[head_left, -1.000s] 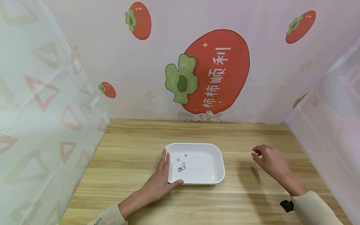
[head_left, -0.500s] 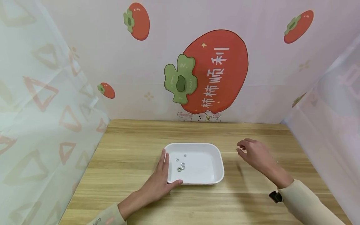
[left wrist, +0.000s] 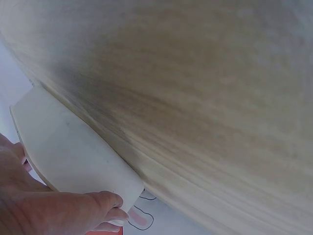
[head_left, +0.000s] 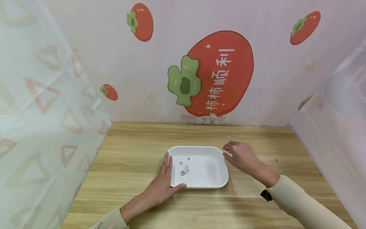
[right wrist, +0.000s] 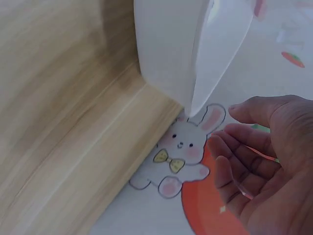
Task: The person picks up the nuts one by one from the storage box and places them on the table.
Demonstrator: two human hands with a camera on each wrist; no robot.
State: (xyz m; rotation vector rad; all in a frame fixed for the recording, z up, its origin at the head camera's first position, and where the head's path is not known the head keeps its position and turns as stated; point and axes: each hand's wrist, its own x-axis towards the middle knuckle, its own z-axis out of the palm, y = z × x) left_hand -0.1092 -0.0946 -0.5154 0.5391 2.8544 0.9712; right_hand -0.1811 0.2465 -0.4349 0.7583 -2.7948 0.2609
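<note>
In the head view, a shallow white tray (head_left: 206,178) sits on the wooden table with several small metal nuts (head_left: 182,172) in its left half. My left hand (head_left: 160,187) rests on the tray's left end, fingers straight along the rim and thumb across the near-left corner. In the left wrist view, the thumb and fingers of this hand lie by the tray's wall (left wrist: 73,142). My right hand (head_left: 241,156) hovers at the tray's right rim. In the right wrist view its fingers (right wrist: 249,161) are loosely curled, with a gap below the thumb and nothing visible between them.
Several more small metal nuts (head_left: 276,160) lie on the wooden table (head_left: 137,140) to the right, beyond my right wrist. A printed cloth wall (head_left: 266,79) stands along the back edge, and cloth sides rise at left and right.
My right hand has moved left from the table's right part to the tray's right rim, uncovering the nuts there. My left hand and the tray have stayed in place.
</note>
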